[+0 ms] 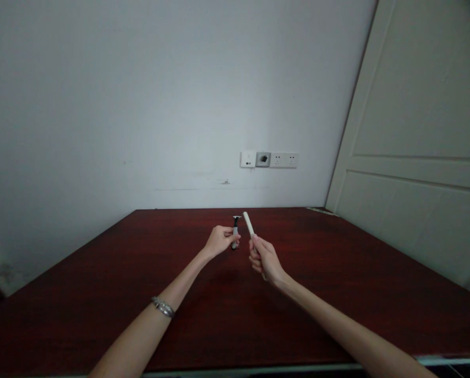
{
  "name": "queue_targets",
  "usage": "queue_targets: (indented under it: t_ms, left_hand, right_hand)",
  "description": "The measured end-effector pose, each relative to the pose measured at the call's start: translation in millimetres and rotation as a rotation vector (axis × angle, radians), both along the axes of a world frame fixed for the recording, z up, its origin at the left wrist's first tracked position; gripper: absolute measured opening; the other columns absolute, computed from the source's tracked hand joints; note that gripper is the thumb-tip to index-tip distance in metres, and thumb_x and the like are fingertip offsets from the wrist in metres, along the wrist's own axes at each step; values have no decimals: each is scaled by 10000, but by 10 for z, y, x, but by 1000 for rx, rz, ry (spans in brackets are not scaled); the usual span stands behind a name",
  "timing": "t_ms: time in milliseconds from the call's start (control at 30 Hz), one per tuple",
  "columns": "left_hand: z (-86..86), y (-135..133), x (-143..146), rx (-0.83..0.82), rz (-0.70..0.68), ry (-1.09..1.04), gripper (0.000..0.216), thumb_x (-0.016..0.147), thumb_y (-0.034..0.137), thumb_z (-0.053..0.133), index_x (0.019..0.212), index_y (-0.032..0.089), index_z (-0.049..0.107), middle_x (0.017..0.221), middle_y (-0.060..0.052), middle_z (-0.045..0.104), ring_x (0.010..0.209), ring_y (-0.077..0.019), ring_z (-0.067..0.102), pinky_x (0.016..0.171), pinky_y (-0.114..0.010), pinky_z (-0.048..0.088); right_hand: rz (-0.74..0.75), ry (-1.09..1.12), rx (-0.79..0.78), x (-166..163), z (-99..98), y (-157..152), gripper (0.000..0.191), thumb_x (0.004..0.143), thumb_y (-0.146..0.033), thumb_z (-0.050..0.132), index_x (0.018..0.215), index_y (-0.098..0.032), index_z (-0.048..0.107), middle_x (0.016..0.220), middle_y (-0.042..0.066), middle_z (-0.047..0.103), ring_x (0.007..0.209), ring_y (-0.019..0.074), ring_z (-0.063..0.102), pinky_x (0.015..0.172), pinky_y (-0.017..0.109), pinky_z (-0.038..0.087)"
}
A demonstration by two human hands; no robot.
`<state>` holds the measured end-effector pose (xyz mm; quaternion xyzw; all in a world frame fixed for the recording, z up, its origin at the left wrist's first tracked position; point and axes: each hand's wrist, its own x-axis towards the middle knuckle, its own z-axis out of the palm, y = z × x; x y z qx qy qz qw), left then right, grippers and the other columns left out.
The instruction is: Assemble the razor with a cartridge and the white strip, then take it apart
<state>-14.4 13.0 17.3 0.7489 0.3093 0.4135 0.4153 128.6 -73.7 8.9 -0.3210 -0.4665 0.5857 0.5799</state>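
My left hand (221, 240) is closed, thumb and fingers pinching the grey handle of a small razor (235, 229). The razor stands nearly upright, its black neck and T-shaped head on top. To the right, my right hand (265, 257) is wrapped round a white rod (248, 223). The rod leans up and to the left, its rounded far end close to the razor's head with a small gap between them. Part of its length is hidden in my fist. Both hands are over the middle of the dark red table (140, 273).
A pale wall with a row of sockets (284, 159) rises behind the table's far edge. On the right stands a cream panelled door (408, 131). A thin flat strip (321, 211) lies at the table's far right corner. A silver bracelet (163, 306) circles my left forearm.
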Motion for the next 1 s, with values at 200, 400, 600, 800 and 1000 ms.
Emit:
queue_targets:
  t_ms: [200,400,600,800,1000]
  left_hand:
    - [13,-26,4,-7,6,29,201,701,299,612,663,102,619,621,-65,650,569,-158,607,560,-255,468]
    - [-10,14,-7,30,17,59,203,718,297,597,654,107,625,637,-67,656,587,-156,614,579,-248,468]
    - [-2,18,-2,21,14,53,218,714,315,604,688,102,643,646,-66,662,585,-154,613,575,-243,473]
    - [11,-6,2,23,13,50,217,714,313,616,675,101,638,654,-72,664,596,-159,614,588,-250,476]
    - [-22,28,-9,39,19,69,222,723,320,604,681,105,644,667,-73,669,606,-163,619,599,-252,478]
  right_hand:
    - [-3,-17,-30,-2,-15,34,444,675,-608,561,670,-199,390,411,-131,243,306,9,138,279,127,81]
    - [-22,25,-7,-15,-41,33,441,671,-600,569,664,-200,385,408,-131,240,303,8,139,285,129,75]
    - [17,-14,-51,-69,-130,21,443,668,-606,565,672,-199,390,410,-129,250,302,9,144,287,132,66]
    - [-16,50,-5,-57,-57,43,450,651,-604,581,664,-199,384,406,-133,235,301,6,140,294,133,72]
    - [-14,52,-27,-57,-83,45,448,654,-604,578,661,-199,386,406,-132,235,307,7,131,295,135,70]
